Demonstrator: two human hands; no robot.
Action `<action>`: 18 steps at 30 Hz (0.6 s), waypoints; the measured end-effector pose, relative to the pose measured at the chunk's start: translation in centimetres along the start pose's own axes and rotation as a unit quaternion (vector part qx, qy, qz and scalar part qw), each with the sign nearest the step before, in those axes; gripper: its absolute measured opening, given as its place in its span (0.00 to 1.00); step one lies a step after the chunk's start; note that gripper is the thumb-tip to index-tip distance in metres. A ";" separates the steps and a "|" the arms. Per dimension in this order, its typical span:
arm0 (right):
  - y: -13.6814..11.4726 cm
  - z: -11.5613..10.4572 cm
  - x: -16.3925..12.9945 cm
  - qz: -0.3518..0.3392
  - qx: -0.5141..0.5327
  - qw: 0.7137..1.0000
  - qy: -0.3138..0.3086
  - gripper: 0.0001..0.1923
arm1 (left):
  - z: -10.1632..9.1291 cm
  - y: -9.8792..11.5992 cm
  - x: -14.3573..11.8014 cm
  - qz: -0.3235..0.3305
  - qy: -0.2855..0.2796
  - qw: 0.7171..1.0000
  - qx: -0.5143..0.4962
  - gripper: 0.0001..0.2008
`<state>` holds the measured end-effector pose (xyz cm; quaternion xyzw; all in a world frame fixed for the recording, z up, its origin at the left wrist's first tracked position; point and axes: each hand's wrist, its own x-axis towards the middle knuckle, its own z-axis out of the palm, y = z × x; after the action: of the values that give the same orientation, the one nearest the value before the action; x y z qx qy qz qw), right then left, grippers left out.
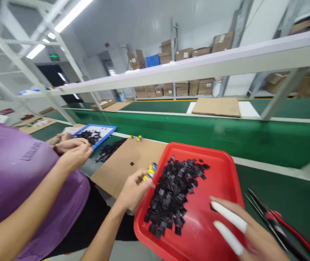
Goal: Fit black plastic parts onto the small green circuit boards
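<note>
Left hand [134, 188] pinching yellow-blue components [151, 170] at red tray [225, 163] left edge; right hand [242, 228] loose-fingered inside; black parts [174, 192] heaped, unsorted.

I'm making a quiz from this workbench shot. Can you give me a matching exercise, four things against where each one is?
Things:
1. pile of small black parts
2. sheet of brown cardboard
3. red-handled tool
4. blue-rimmed tray

Places:
A. on the green surface to the right of the red tray
B. in front of the person in the purple shirt
C. inside the red tray
D. flat on the bench, left of the red tray

Pairs: 1-C, 2-D, 3-A, 4-B
</note>
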<state>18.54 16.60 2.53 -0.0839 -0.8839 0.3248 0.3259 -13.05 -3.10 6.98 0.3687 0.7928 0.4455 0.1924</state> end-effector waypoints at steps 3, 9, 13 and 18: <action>-1.9 1.4 1.3 -0.073 0.018 0.997 -0.016 0.34 | 6.5 3.6 -4.5 0.018 -0.215 0.967 -0.138 0.25; -2.1 3.2 -0.8 -0.062 0.002 0.994 0.090 0.34 | 14.0 4.7 -8.8 -0.079 -0.196 0.950 -0.231 0.25; -1.8 1.3 -1.2 -0.012 0.058 0.997 0.057 0.27 | 14.0 5.0 -7.6 -0.058 -0.265 0.938 -0.217 0.24; -1.8 1.3 -1.4 -0.006 0.064 0.998 -0.017 0.24 | 14.2 5.0 -7.3 -0.027 -0.293 0.940 -0.175 0.22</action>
<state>18.91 14.01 2.14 -0.0520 -0.8672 0.3804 0.3172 2.77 1.05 3.53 0.4219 0.6207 0.4441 0.4894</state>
